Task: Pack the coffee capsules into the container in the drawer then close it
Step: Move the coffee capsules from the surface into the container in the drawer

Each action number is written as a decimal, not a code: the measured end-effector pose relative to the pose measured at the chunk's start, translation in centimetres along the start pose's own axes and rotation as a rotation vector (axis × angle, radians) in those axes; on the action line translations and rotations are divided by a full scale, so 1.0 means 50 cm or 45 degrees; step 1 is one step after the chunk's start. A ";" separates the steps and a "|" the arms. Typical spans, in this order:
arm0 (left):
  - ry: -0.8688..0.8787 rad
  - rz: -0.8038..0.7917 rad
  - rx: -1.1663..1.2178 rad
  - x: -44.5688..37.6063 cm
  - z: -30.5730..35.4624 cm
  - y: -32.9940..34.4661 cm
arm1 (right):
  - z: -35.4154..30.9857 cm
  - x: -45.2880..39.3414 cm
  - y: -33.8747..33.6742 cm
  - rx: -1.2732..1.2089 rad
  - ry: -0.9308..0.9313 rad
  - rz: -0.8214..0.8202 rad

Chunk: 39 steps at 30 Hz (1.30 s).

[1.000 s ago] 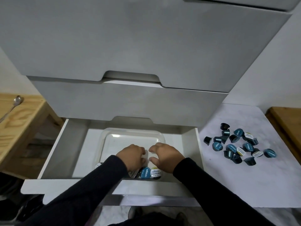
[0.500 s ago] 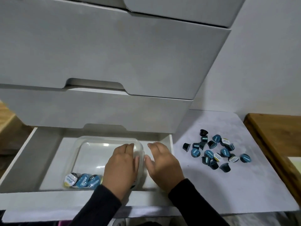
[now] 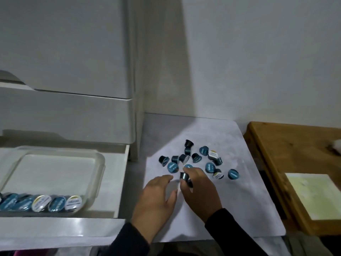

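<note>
Several dark and blue-lidded coffee capsules point(image 3: 196, 157) lie scattered on the white marble-look surface point(image 3: 239, 200) right of the drawer. My right hand point(image 3: 200, 190) is closed around dark capsules point(image 3: 185, 177) at the near edge of the pile. My left hand point(image 3: 156, 197) hovers beside it with fingers spread, holding nothing. The clear plastic container point(image 3: 100, 163) sits in the open white drawer point(image 3: 121, 182) at the left, with a row of capsules point(image 3: 42, 203) along its near side.
White drawer fronts point(image 3: 64, 115) rise above the open drawer. A wooden table point(image 3: 287, 154) with a pale sheet point(image 3: 313, 194) stands at the right. A white wall point(image 3: 258, 52) lies behind the surface.
Both hands left the container in the drawer and moved right to the capsule pile. My right hand has closed on capsules. The view swung to the right.
</note>
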State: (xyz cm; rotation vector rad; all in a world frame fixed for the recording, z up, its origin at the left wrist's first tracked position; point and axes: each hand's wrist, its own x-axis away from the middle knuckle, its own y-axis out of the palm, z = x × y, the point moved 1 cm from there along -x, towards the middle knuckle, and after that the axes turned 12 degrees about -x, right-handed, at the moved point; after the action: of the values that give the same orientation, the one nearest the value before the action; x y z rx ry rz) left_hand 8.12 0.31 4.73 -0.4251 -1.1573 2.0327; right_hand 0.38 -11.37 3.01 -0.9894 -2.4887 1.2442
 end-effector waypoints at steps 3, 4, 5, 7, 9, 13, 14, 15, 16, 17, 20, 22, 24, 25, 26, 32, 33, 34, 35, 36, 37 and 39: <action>-0.079 -0.172 0.090 -0.021 0.018 0.071 | 0.079 -0.007 -0.015 0.061 0.104 -0.035; -0.112 -0.227 0.130 -0.028 0.022 0.091 | 0.102 -0.009 -0.019 0.071 0.139 -0.053; -0.148 -0.266 0.171 -0.037 0.028 0.109 | 0.124 -0.010 -0.022 0.077 0.172 -0.083; -0.196 -0.309 0.216 -0.057 0.040 0.141 | 0.163 -0.012 -0.023 0.105 0.203 -0.115; -0.211 -0.316 0.210 -0.076 0.054 0.165 | 0.191 -0.016 -0.022 0.119 0.246 -0.150; -0.240 -0.279 0.219 -0.103 0.072 0.195 | 0.222 -0.027 -0.015 0.054 0.319 -0.210; -0.244 -0.277 0.230 -0.106 0.076 0.201 | 0.228 -0.029 -0.012 0.042 0.329 -0.241; -0.248 -0.277 0.242 -0.108 0.080 0.206 | 0.233 -0.029 -0.011 0.038 0.332 -0.279; -0.253 -0.272 0.253 -0.109 0.082 0.211 | 0.238 -0.028 -0.009 0.032 0.329 -0.310; -0.261 -0.263 0.267 -0.110 0.083 0.215 | 0.241 -0.026 -0.008 0.016 0.322 -0.328; -0.287 -0.243 0.337 -0.113 0.084 0.226 | 0.249 -0.017 -0.011 -0.074 0.304 -0.302; -0.302 -0.226 0.366 -0.114 0.084 0.230 | 0.256 -0.014 -0.013 -0.101 0.312 -0.260; -0.324 -0.213 0.410 -0.113 0.084 0.232 | 0.261 -0.013 -0.015 -0.116 0.345 -0.234; -0.337 -0.207 0.432 -0.113 0.084 0.234 | 0.262 -0.013 -0.018 -0.122 0.364 -0.226; -0.350 -0.198 0.447 -0.112 0.083 0.236 | 0.262 -0.014 -0.023 -0.134 0.384 -0.214; -0.392 -0.180 0.486 -0.102 0.073 0.249 | 0.266 -0.006 -0.040 -0.244 0.525 -0.244; -0.394 -0.178 0.494 -0.101 0.073 0.248 | 0.268 -0.004 -0.040 -0.277 0.552 -0.235; -0.399 -0.172 0.503 -0.100 0.072 0.246 | 0.269 -0.002 -0.041 -0.315 0.583 -0.230; -0.401 -0.161 0.509 -0.099 0.071 0.244 | 0.268 -0.002 -0.042 -0.352 0.613 -0.238; -0.398 -0.147 0.507 -0.099 0.070 0.239 | 0.265 -0.004 -0.045 -0.386 0.625 -0.248; -0.385 -0.129 0.498 -0.100 0.070 0.232 | 0.261 -0.007 -0.049 -0.407 0.623 -0.253; -0.346 -0.079 0.497 -0.103 0.074 0.212 | 0.249 -0.018 -0.062 -0.418 0.589 -0.244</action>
State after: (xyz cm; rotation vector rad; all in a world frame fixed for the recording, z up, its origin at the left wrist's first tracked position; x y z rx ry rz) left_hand 4.67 -9.01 -2.56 0.0818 -0.8790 2.2423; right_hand -5.87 -21.24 -2.37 -0.9453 -2.3740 0.4866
